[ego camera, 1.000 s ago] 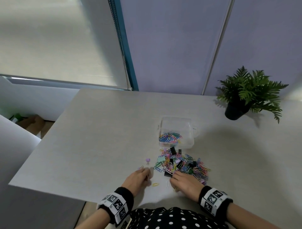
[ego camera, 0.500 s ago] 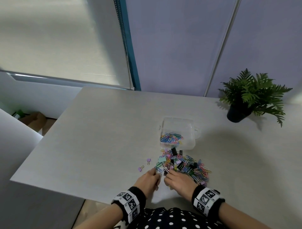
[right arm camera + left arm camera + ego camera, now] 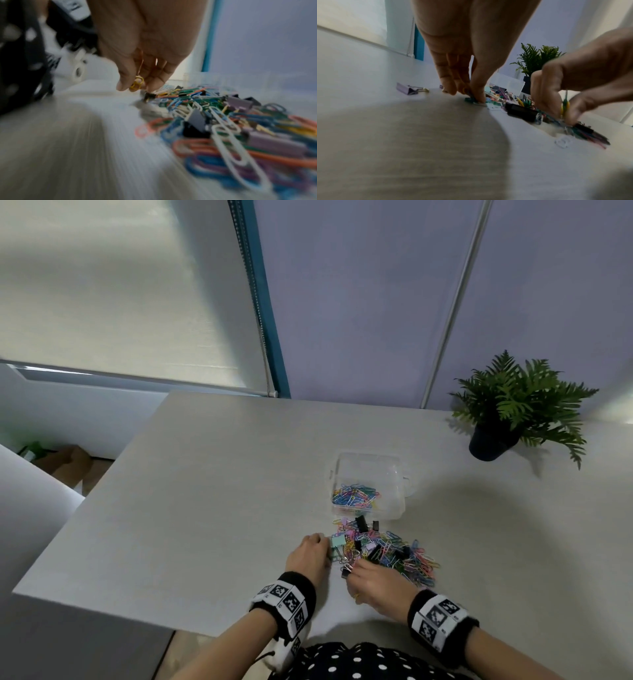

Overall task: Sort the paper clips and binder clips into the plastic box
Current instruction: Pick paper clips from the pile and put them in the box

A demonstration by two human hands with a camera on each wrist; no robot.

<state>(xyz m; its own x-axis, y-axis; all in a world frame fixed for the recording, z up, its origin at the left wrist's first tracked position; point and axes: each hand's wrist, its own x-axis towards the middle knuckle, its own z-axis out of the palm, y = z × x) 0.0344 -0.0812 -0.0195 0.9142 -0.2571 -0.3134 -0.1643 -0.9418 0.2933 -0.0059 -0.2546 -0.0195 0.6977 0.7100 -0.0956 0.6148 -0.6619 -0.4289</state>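
Note:
A heap of coloured paper clips and binder clips (image 3: 387, 553) lies just in front of the clear plastic box (image 3: 394, 474). Several paper clips (image 3: 354, 496) sit in the box's near left part. My left hand (image 3: 327, 547) is at the heap's left edge, beside a mint binder clip (image 3: 337, 542). In the left wrist view the left hand (image 3: 473, 98) pinches a green clip (image 3: 468, 99) against the table. My right hand (image 3: 352, 570) is at the heap's near edge. It holds a yellow paper clip (image 3: 137, 83) between thumb and fingers.
A potted fern (image 3: 496, 419) stands at the back right of the grey table (image 3: 205, 508). A lilac binder clip (image 3: 409, 90) lies apart, left of my left hand. A black binder clip (image 3: 520, 112) lies between the hands. The table's front edge runs close to both wrists.
Both hands have moved forward to the heap, the left one to its left edge. The yellow paper clip that lay near the front edge is off the table and in my right hand.

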